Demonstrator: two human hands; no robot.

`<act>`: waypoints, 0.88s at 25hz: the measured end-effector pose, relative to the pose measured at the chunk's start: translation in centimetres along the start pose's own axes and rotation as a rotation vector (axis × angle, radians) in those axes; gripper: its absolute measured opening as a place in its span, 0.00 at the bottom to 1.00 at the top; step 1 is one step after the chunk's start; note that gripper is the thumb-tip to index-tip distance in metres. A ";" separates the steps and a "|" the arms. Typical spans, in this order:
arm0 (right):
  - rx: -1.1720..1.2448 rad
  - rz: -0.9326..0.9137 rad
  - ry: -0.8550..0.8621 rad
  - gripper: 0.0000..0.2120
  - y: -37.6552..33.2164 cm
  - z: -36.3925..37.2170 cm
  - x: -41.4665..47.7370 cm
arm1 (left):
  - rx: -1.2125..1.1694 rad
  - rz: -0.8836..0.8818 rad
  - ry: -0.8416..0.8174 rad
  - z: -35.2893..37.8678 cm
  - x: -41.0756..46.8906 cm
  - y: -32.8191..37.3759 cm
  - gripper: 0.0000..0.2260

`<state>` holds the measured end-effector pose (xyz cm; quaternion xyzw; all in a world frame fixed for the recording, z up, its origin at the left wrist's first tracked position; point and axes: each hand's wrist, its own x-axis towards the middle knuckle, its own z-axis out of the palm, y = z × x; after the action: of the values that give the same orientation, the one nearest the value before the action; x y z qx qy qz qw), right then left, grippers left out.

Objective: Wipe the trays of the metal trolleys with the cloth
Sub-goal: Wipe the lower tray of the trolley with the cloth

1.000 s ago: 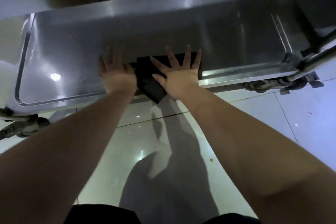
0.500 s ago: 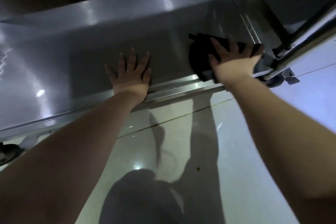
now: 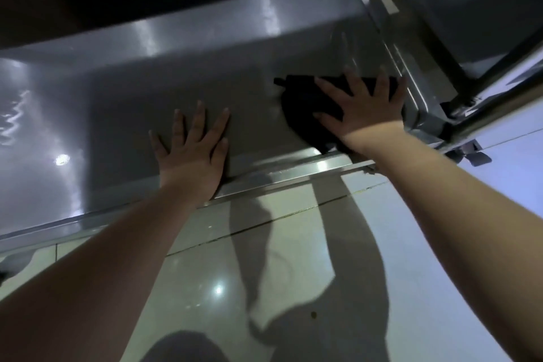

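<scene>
Right hand: the right hand point(image 3: 363, 114) lies flat on a black cloth point(image 3: 302, 110), fingers spread and straight, pressing it onto the tray.
Cloth: bunched on the tray point(image 3: 117, 103) floor near its right end, close to the front rim and the corner post point(image 3: 417, 47).
Left hand: the left hand point(image 3: 191, 153) rests palm-down on bare metal, fingers straight and slightly fanned, heel at the front rim.
Floor: glossy pale tiles point(image 3: 205, 273) below, crossed by arm shadows.

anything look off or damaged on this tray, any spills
Nothing stands out. The right hand presses the dark cloth flat near the right corner of the tray; the left hand rests flat on the bare metal. No spill or dent shows; the bright patches look like reflections.
</scene>
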<state>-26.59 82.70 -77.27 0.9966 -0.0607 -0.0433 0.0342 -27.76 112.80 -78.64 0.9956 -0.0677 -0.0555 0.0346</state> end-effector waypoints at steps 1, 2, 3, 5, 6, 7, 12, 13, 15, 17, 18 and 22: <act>0.011 0.018 -0.002 0.30 -0.2 -0.4 2.5 | 0.003 0.002 0.007 0.0 0.1 -0.1 0.23; 0.018 0.046 -0.002 0.30 -0.4 -0.8 5.1 | 0.008 0.004 0.008 0.1 0.1 -0.2 0.23; 0.026 0.077 -0.008 0.29 -0.7 -1.3 7.5 | 0.013 0.005 0.003 0.0 0.1 -0.2 0.23; 0.052 0.120 -0.057 0.29 -1.1 -2.0 11.7 | 0.013 0.001 -0.002 0.1 0.0 -0.1 0.23; 0.074 0.132 -0.079 0.29 -1.3 -2.3 13.0 | 0.012 -0.005 0.001 0.1 0.0 -0.1 0.23; 0.090 0.132 -0.088 0.29 -1.5 -2.5 13.5 | 0.011 -0.010 0.000 0.0 0.0 -0.1 0.23; 0.120 0.044 -0.021 0.30 1.4 -0.9 3.3 | 0.002 -0.022 -0.024 -0.3 0.0 0.2 0.23; 0.121 0.022 -0.009 0.31 1.5 -0.5 -0.2 | 0.007 -0.020 -0.024 -0.2 0.0 0.3 0.24; 0.093 -0.070 -0.003 0.32 -0.8 -0.3 -4.7 | 0.022 -0.006 -0.011 -0.1 0.1 0.4 0.24; 0.060 -0.209 -0.020 0.31 -5.3 -0.2 -5.5 | -0.006 -0.019 0.011 -0.1 -0.1 0.5 0.24; 0.058 -0.259 -0.023 0.30 -7.6 -0.3 -4.8 | -0.040 -0.059 0.026 -0.2 -0.2 0.4 0.25; 0.093 -0.260 0.013 0.27 -13.1 -1.2 2.9 | -0.086 -0.229 0.047 -0.1 -0.5 0.3 0.27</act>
<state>-22.09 95.41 -77.28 0.9969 0.0671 -0.0382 -0.0174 -28.24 112.55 -78.48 0.9954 0.0497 -0.0384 0.0722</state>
